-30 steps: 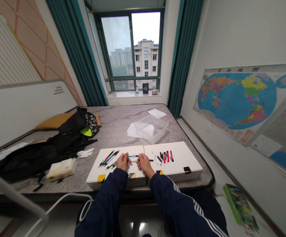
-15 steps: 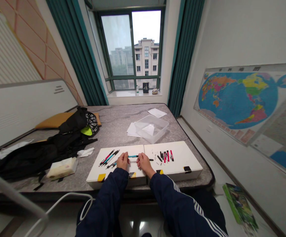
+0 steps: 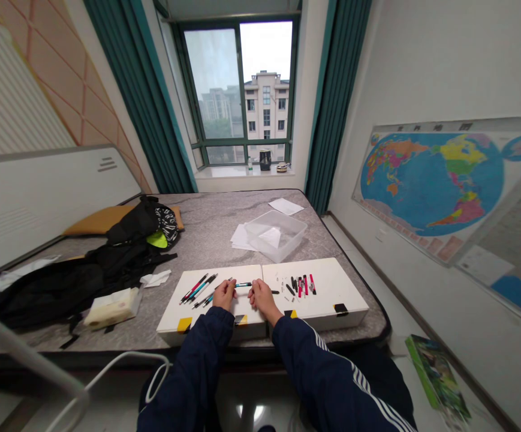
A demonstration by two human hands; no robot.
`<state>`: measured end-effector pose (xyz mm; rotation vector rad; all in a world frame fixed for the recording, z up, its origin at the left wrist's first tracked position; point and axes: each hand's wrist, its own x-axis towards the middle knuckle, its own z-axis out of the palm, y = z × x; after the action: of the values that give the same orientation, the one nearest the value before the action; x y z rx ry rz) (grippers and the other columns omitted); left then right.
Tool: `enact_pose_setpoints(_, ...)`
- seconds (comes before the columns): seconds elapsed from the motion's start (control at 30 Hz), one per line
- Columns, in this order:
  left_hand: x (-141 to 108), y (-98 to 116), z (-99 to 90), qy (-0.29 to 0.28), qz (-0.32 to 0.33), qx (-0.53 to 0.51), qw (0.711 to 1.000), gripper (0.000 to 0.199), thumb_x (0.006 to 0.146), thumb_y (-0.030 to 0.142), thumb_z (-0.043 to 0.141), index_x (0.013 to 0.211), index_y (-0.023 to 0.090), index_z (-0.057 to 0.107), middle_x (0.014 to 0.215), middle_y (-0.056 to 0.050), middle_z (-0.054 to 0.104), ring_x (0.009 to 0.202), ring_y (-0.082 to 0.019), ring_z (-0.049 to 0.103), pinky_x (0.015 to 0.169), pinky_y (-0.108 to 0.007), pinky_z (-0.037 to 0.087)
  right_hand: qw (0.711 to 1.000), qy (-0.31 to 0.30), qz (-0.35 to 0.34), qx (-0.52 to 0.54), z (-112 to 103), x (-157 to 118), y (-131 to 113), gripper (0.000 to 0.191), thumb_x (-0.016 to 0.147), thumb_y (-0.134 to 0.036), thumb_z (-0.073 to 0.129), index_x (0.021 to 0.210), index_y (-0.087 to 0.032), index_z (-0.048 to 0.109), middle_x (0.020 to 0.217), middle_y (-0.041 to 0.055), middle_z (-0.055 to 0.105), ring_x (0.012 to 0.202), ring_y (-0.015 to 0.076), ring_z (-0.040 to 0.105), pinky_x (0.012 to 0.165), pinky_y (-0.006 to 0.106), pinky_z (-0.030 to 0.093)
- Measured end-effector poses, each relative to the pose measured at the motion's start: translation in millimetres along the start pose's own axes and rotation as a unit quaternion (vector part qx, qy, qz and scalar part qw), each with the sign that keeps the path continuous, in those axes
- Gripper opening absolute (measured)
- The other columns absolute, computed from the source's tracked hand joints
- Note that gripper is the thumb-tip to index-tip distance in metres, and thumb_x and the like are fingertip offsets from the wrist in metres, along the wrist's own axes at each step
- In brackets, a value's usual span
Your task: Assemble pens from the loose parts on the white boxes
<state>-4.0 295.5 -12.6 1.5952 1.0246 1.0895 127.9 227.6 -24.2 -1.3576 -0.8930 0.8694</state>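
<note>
Between my two hands a blue pen [image 3: 243, 284] lies level, just above two white boxes [image 3: 224, 273] set side by side. My left hand [image 3: 224, 294] is closed on its left end, and my right hand [image 3: 261, 294] pinches its right end. Left of my hands lie several pens [image 3: 199, 288], red, black and blue. On the right box are red and black pen parts [image 3: 306, 284], with small clear and metal bits [image 3: 282, 285] beside them. A dark piece [image 3: 275, 292] shows just right of my right hand. My fingers partly hide both pen ends.
Behind the boxes stands a clear plastic bin [image 3: 278, 234] on white paper sheets [image 3: 241, 237]. A tissue pack [image 3: 113, 307] and a black backpack [image 3: 107, 264] lie to the left. A white cable [image 3: 125, 354] loops by my left sleeve.
Both hands stay in nearly the same place. The pen between them shows a slightly different side, with a dark and light part now visible near my right fingers.
</note>
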Motion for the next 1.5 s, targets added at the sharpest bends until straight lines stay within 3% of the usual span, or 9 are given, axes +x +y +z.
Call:
enact_pose_setpoints(0.17,-3,9,-1.0,0.040,0.011,0.065,0.997,0.051,0.082,0.058,0.053,0.049,0.020,0.049,0.041,0.004,0.043,0.045,-0.012,0.041,0.050,-0.023,0.033,1.000,0.003,-0.008,-0.021,1,-2,-1,0.037,0.092,-0.050,0.036,0.073,-0.021,0.045,0.052,-0.0048,0.052,0.036,0.0072,0.044,0.034,0.016,0.033)
enact_pose_setpoints(0.47,0,6,0.7,0.095,-0.012,0.067,0.993,0.060,0.082,0.066,0.045,0.042,0.021,0.042,0.039,0.003,0.037,0.042,-0.012,0.037,0.047,-0.026,0.029,1.000,0.008,-0.017,0.008,0,-1,-1,0.025,0.089,-0.045,0.041,0.081,-0.021,0.045,0.058,-0.0042,0.056,0.039,0.0086,0.048,0.033,0.016,0.034)
enact_pose_setpoints(0.6,3,1,0.9,0.127,-0.063,0.018,0.990,0.060,0.082,0.070,0.039,0.046,0.022,0.042,0.037,0.002,0.039,0.038,-0.011,0.037,0.042,-0.025,0.029,1.000,0.004,-0.015,0.004,0,-2,-4,0.022,0.085,-0.041,0.048,0.080,-0.020,0.049,0.058,-0.0036,0.056,0.040,0.0084,0.048,0.035,0.016,0.036)
enact_pose_setpoints(0.7,8,-2,-1.2,0.166,-0.126,-0.083,0.975,0.059,0.080,0.074,0.035,0.051,0.023,0.039,0.035,0.004,0.035,0.033,-0.010,0.033,0.036,-0.023,0.024,1.000,0.002,-0.014,-0.006,-1,-2,-5,0.020,0.083,-0.038,0.050,0.079,-0.019,0.052,0.059,-0.0030,0.056,0.041,0.0083,0.049,0.035,0.016,0.036)
enact_pose_setpoints(0.83,13,0,-9.2,0.121,-0.157,-0.239,0.951,0.058,0.075,0.078,0.038,0.057,0.024,0.034,0.035,0.009,0.027,0.028,-0.006,0.023,0.031,-0.020,0.016,1.000,0.002,-0.014,-0.015,-1,-3,-6,0.019,0.083,-0.036,0.051,0.078,-0.018,0.054,0.059,-0.0020,0.057,0.042,0.0085,0.050,0.035,0.016,0.036)
enact_pose_setpoints(0.93,13,1,-12.4,0.088,-0.165,-0.279,0.942,0.058,0.072,0.079,0.043,0.059,0.023,0.034,0.035,0.011,0.026,0.027,-0.005,0.020,0.030,-0.018,0.013,1.000,0.001,-0.015,-0.019,-2,-4,-7,0.019,0.083,-0.036,0.051,0.077,-0.018,0.054,0.061,-0.0012,0.058,0.042,0.0083,0.050,0.035,0.016,0.037)
enact_pose_setpoints(1.13,12,-3,-6.2,0.130,-0.142,-0.238,0.952,0.059,0.062,0.076,0.060,0.064,0.019,0.045,0.034,0.011,0.033,0.027,-0.004,0.025,0.030,-0.016,0.017,1.000,0.004,-0.019,-0.018,-2,-4,-6,0.016,0.079,-0.034,0.053,0.082,-0.018,0.055,0.061,-0.0022,0.059,0.043,0.0099,0.054,0.036,0.017,0.040)
enact_pose_setpoints(1.3,14,-7,-5.7,0.111,-0.120,-0.258,0.952,0.058,0.064,0.076,0.059,0.066,0.019,0.047,0.035,0.012,0.032,0.029,-0.004,0.024,0.031,-0.017,0.016,1.000,-0.003,-0.016,0.025,0,-4,-5,0.016,0.070,-0.026,0.058,0.083,-0.018,0.052,0.060,-0.0031,0.059,0.044,0.0124,0.059,0.039,0.020,0.045)
enact_pose_setpoints(1.5,11,-12,-5.7,0.084,-0.055,-0.089,0.991,0.050,0.073,0.067,0.057,0.062,0.019,0.048,0.039,0.010,0.034,0.035,-0.006,0.029,0.037,-0.020,0.022,0.999,-0.013,-0.020,0.040,0,-4,-4,0.017,0.068,-0.025,0.061,0.079,-0.019,0.050,0.058,-0.0027,0.059,0.049,0.0148,0.063,0.042,0.021,0.048)
